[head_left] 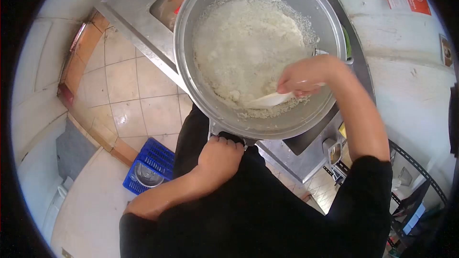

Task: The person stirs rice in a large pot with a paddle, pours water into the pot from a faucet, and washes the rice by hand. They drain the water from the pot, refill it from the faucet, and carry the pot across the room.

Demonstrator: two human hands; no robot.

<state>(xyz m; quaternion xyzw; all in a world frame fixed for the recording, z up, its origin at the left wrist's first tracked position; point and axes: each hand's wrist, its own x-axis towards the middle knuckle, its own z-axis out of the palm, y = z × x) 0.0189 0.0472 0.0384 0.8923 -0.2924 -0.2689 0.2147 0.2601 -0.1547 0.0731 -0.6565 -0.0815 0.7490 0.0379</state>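
A big round metal pot [180, 43] holds a broad layer of white, grainy food that looks like rice [248, 43]. My right hand [306, 76] is closed inside the pot, near its right wall. It grips a white paddle [271, 101], whose flat blade dips into the rice along the near edge. Part of the paddle is hidden by my fingers. My left hand [221, 156] is wrapped round the pot's near handle [216, 128], just below the rim.
Under the pot is a steel counter [138, 31] with cut-out openings. A blue plastic crate [158, 155] with a metal bowl [147, 174] stands low on the left. At right are a small metal container [332, 150] and a black shelf rack [420, 174]. Tiled floor [119, 81] shows at left.
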